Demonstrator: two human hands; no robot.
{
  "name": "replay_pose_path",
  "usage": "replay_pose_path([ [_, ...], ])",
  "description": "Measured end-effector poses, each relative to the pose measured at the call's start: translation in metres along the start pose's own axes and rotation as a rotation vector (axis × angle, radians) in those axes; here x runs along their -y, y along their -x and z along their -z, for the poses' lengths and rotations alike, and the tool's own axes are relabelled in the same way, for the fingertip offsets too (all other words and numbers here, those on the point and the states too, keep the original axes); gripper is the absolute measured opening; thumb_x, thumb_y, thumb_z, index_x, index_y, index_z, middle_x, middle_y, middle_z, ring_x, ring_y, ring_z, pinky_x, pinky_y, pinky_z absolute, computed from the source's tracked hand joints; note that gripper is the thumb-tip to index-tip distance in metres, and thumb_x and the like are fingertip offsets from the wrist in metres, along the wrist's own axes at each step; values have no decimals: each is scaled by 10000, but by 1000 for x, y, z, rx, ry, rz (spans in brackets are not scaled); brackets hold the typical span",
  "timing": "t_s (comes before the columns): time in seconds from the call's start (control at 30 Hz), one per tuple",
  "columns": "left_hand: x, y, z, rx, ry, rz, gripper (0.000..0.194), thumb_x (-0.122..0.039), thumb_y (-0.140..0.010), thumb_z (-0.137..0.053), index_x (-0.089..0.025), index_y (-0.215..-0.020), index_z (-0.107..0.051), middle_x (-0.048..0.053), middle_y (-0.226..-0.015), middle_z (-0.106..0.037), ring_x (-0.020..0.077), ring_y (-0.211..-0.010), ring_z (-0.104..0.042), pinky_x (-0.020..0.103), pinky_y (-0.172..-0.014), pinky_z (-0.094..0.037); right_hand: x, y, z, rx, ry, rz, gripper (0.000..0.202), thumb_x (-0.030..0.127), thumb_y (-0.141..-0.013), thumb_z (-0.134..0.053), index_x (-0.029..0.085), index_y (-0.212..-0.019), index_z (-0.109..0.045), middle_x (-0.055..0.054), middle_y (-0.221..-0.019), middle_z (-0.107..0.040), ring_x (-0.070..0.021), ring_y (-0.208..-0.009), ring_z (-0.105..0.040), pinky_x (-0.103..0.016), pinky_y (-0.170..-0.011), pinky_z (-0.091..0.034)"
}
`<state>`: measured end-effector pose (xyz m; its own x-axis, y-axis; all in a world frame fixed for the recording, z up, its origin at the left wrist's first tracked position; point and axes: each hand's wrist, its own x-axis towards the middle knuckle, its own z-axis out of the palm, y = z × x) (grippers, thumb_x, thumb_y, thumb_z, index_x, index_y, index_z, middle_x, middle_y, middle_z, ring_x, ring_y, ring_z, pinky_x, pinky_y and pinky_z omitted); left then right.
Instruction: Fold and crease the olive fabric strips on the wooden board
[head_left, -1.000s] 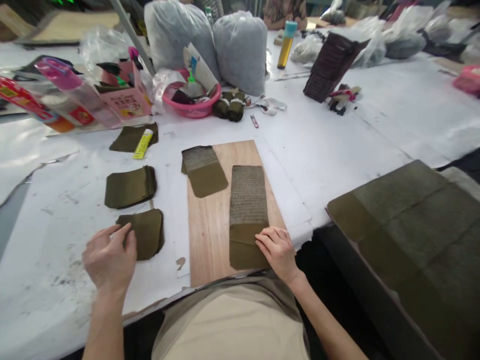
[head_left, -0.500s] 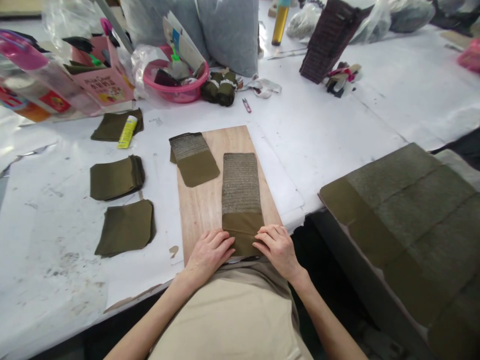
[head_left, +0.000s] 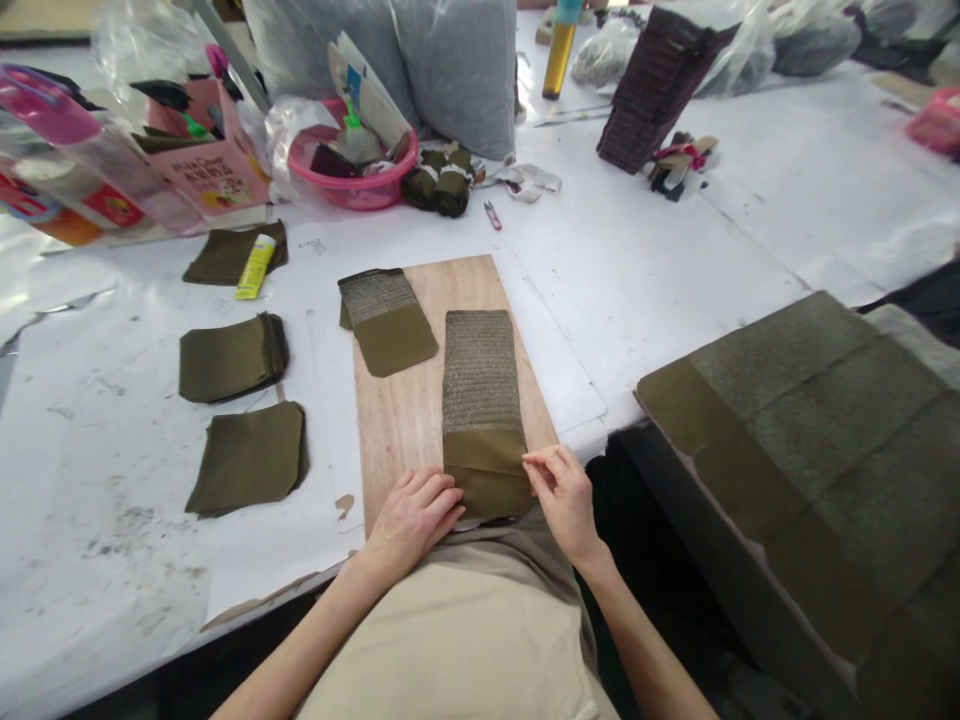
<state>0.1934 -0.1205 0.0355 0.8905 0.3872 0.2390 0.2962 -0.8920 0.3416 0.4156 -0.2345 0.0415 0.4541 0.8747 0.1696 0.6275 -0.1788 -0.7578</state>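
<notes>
A long olive fabric piece (head_left: 481, 375) with a grey ribbed upper part lies on the wooden board (head_left: 465, 280), its plain lower end near my waist. My left hand (head_left: 420, 515) rests at the lower left edge of this piece, fingers together, touching it. On the right edge, my right hand (head_left: 561, 490) pinches the fabric between thumb and fingertips. A shorter olive piece (head_left: 394, 335) with a grey ribbed band lies at the board's upper left, over another piece.
Olive fabric stacks (head_left: 247, 455) stand left of the board, the farthest under a yellow tube (head_left: 256, 267). Behind are a pink basket (head_left: 352, 188), small snips (head_left: 492, 215) and a dark ribbed stack (head_left: 652, 95). Large olive panels (head_left: 817, 430) lie at the right.
My right hand has moved outward and slightly up to the fabric's right edge, its fingers now in a pinch. My left hand has shifted slightly left.
</notes>
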Motion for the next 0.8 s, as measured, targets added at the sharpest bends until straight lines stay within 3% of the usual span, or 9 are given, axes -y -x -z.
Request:
replay_pose_path([
  [0.13,1,0,0,13,23,-4,97,-250,-930,-550,-183,-960,-614,53,-954,-653,200,-931,-572,345,-807,-450,4,-12,-3,27,115,48,134,245,-958,-512,221,-943,-643,-46,-909,-609,-185,-871,-586,-326,-800,-484],
  [0.27,1,-3,4,69,50,7,108,-242,-944,-523,-190,-910,-612,44,-896,-631,191,-900,-557,337,-794,-447,20,-35,-18,116,210,206,103,207,-926,-566,227,-991,-643,-51,-984,-619,-209,-970,-557,-353,-863,-467],
  [0.4,4,-9,8,109,73,23,164,-255,-959,-495,-189,-854,-603,39,-837,-606,180,-839,-540,329,-765,-450,31,-55,-33,202,282,275,150,192,-879,-636,222,-1026,-634,-61,-1010,-612,-223,-981,-534,-366,-838,-471],
  [0.63,18,-33,2,11,34,138,139,-245,-968,-470,-195,-974,-599,45,-896,-619,187,-854,-554,335,-771,-461,30,-63,-39,261,370,289,75,230,-850,-683,220,-894,-624,-48,-916,-592,-221,-913,-509,-369,-785,-430],
  [0.8,30,-46,-2,-30,75,308,96,-277,-925,-552,-201,-985,-552,29,-875,-595,188,-826,-566,330,-744,-477,27,-63,-40,230,300,307,75,204,-849,-683,215,-844,-609,-40,-1010,-602,-217,-1006,-502,-365,-848,-394],
])
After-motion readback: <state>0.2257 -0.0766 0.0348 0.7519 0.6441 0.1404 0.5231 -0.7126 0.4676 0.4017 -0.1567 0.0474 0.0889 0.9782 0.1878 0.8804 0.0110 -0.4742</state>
